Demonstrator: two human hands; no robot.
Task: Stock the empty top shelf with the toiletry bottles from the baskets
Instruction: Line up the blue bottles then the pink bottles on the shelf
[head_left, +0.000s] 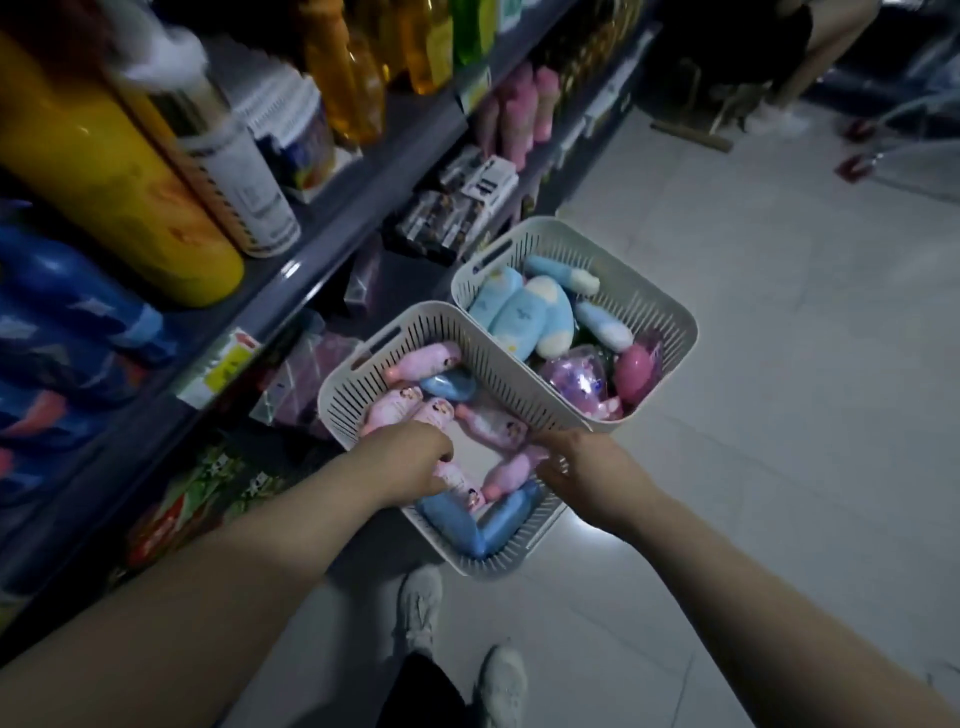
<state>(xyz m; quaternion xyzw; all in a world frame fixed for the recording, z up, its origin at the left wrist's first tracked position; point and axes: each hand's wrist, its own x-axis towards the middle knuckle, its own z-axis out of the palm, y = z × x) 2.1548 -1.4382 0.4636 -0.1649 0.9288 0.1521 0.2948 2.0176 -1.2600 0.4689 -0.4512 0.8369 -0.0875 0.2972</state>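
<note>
In the near basket (337, 384) on the floor (753, 364), meaning to lift two at once, my left hand (410, 457) grips a pink bottle (460, 480); my right hand (582, 462) meets a second bottle (509, 470) (grip unclear).

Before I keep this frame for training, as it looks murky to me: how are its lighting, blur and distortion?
Head view: dim overall, with one bright glare patch on the floor beside the near basket; head view again: the yellow bottle at left is blurred and stretched by the wide-angle lens, while the left hand and right hand are fairly sharp.
</note>
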